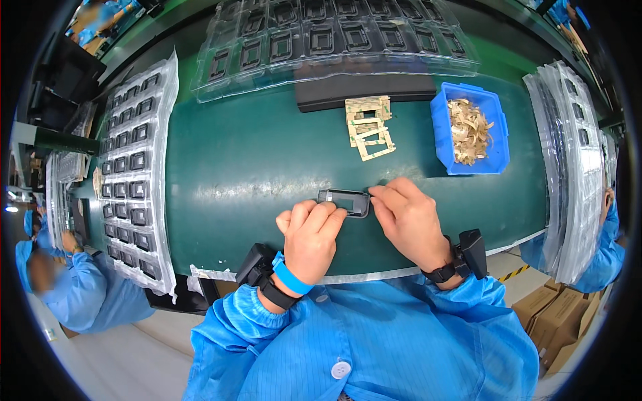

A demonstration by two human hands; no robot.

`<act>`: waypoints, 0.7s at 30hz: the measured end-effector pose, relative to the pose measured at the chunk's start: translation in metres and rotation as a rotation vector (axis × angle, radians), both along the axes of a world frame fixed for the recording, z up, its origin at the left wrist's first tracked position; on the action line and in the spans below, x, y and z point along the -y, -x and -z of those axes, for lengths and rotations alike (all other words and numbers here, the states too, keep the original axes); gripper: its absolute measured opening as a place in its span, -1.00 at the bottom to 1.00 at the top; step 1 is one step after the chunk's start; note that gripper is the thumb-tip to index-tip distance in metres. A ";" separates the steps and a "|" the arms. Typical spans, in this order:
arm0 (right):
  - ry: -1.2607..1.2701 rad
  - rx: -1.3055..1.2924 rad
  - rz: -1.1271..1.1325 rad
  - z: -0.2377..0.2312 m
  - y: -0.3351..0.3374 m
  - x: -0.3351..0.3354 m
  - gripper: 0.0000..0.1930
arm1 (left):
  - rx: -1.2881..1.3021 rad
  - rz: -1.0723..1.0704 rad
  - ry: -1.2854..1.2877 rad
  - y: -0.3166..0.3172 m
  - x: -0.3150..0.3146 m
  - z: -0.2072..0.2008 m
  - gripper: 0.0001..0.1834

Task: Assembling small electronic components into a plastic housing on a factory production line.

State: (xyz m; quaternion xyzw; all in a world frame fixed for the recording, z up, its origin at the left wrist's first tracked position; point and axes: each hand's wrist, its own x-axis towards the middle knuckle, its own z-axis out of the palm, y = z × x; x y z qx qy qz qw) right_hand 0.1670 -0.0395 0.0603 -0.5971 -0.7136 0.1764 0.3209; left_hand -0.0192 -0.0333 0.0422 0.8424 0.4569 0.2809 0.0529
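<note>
Two hands hold one small black frame [362, 204], and its job looks partly done.
The frame is in the middle of the picture, between the hands: the left hand [309, 240] grips its left side with thumb and fingers, and the right hand [410, 224] has thumb and finger close together at its right end, though I can't tell if they pinch it. Curly scraps [470, 130] at upper right hint at work done; paper rings [358, 107] at top middle seem left to use.
</note>
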 end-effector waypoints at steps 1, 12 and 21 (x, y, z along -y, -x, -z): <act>-0.064 0.003 -0.046 0.002 0.000 -0.001 -0.79 | 0.000 -0.007 0.002 0.000 0.001 0.000 -0.74; -0.069 0.167 -0.203 0.007 0.002 0.001 -0.67 | -0.021 0.020 0.017 0.001 0.002 0.004 -0.74; 0.017 0.081 -0.429 -0.011 0.016 -0.049 -0.74 | -0.006 0.058 -0.015 0.003 0.001 0.003 -0.70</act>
